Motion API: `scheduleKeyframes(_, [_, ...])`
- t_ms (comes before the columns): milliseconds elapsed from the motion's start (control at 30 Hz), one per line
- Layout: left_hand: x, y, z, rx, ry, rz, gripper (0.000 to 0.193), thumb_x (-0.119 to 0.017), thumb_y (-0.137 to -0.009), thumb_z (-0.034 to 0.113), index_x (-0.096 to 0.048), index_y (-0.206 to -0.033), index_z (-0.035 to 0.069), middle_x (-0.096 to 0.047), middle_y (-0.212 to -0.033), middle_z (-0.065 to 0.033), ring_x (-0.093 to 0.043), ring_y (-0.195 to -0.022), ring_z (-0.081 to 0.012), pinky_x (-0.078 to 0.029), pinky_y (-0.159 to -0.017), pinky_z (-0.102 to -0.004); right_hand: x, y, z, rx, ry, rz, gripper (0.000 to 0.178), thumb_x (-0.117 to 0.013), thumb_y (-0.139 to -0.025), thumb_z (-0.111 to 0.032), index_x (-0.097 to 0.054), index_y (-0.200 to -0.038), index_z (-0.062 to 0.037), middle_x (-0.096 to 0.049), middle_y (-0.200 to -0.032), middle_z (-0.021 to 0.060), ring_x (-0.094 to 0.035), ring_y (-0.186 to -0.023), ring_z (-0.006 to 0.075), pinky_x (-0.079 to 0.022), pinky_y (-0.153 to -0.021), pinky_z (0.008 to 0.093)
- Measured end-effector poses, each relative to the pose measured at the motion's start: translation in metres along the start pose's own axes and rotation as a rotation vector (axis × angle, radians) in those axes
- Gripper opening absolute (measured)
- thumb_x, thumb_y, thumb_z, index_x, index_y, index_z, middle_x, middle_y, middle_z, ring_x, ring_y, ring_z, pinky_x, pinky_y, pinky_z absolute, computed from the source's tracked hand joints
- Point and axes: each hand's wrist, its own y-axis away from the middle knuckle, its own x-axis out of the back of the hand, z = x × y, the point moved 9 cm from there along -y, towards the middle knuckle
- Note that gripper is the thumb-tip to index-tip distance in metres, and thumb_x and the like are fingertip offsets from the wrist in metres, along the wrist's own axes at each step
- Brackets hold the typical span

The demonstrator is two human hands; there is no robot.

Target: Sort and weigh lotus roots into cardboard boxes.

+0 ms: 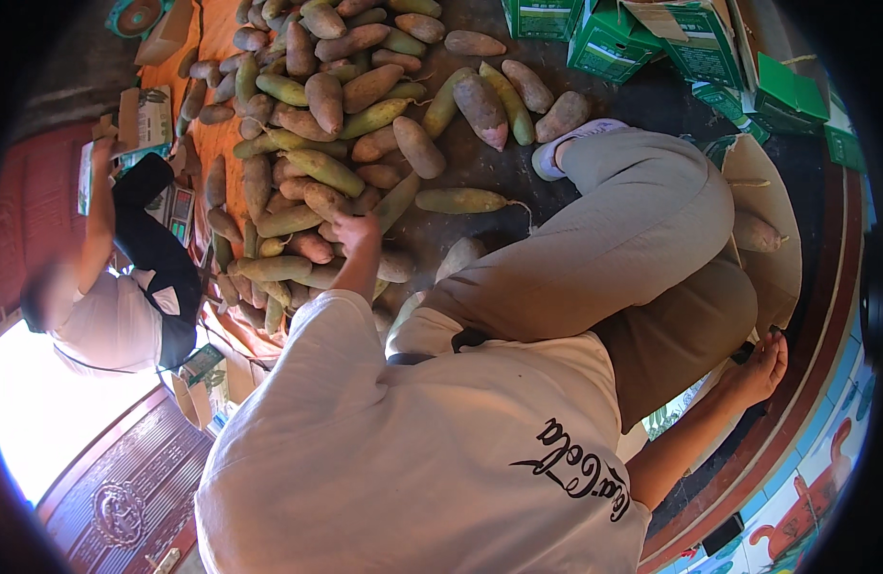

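A: Where were the worker's hands?

B: Well apart. The left hand (356, 232) lay over a heap of root vegetables (324, 103), its fingers at the near end of a brownish root (324, 200); whether they had clamped on it, the view could not tell.

A: And the right hand (769, 366)?

B: It hung beside an open cardboard box (778, 279), fingers loosely bent. Whether they gripped anything was also unclear.

A: Why was the box there?

B: It stood close by the worker's bent legs (594, 239), likely so the right arm could reach it. At least one root lay inside.

A: And the heap?

B: It spread over an orange sheet (210, 43) and onto the dark floor (503, 174), the sheet apparently keeping part of the produce off the ground.

A: Who and what else was in view?

B: Green boxes (609, 43) stood grouped at upper right, probably set aside to avoid crowding the heap. A co-worker (116, 320) was at far left, one arm raised near an open carton (152, 117).
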Motion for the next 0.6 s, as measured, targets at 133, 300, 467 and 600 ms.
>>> scheduleKeyframes(133, [-0.014, 0.051, 0.042, -0.321, -0.065, -0.016, 0.071, -0.066, -0.07, 0.024, -0.033, -0.132, 0.011, -0.026, -0.139, -0.0164, -0.034, -0.124, -0.031, -0.036, -0.098, -0.0436, -0.018, -0.013, 0.0, 0.043, -0.027, -0.063, 0.019, -0.051, -0.09, -0.01, -0.055, -0.104, 0.0011, -0.061, -0.101, 0.0124, -0.059, -0.092, 0.0166, -0.046, -0.082, 0.0258])
scheduleKeyframes(300, [-0.09, 0.102, 0.099, -0.868, -0.392, -0.371, 0.068, -0.066, -0.068, 0.019, -0.038, -0.13, 0.015, -0.029, -0.139, -0.0112, -0.03, -0.128, -0.0294, -0.032, -0.101, -0.0432, -0.045, -0.013, -0.039, 0.194, 0.13, -0.138, 0.02, -0.049, -0.092, -0.012, -0.056, -0.105, 0.0015, -0.061, -0.101, 0.0117, -0.06, -0.092, 0.0166, -0.046, -0.081, 0.0264])
scheduleKeyframes(467, [-0.127, 0.141, 0.131, -1.075, -0.542, -0.439, 0.058, -0.058, -0.074, 0.014, -0.041, -0.129, 0.018, -0.034, -0.137, -0.0093, -0.028, -0.13, -0.0278, -0.031, -0.102, -0.0447, -0.075, -0.009, -0.052, 0.323, 0.238, -0.2, 0.019, -0.05, -0.091, -0.012, -0.057, -0.103, 0.0015, -0.061, -0.1, 0.0115, -0.059, -0.091, 0.0174, -0.046, -0.082, 0.028])
scheduleKeyframes(600, [-0.154, 0.172, 0.143, -1.243, -0.694, -0.489, 0.054, -0.055, -0.077, 0.012, -0.041, -0.129, 0.02, -0.036, -0.135, -0.0097, -0.03, -0.129, -0.0274, -0.03, -0.1, -0.0487, -0.089, 0.005, -0.043, 0.424, 0.33, -0.296, 0.018, -0.049, -0.091, -0.01, -0.056, -0.103, 0.0026, -0.06, -0.1, 0.0119, -0.059, -0.09, 0.018, -0.046, -0.082, 0.0289])
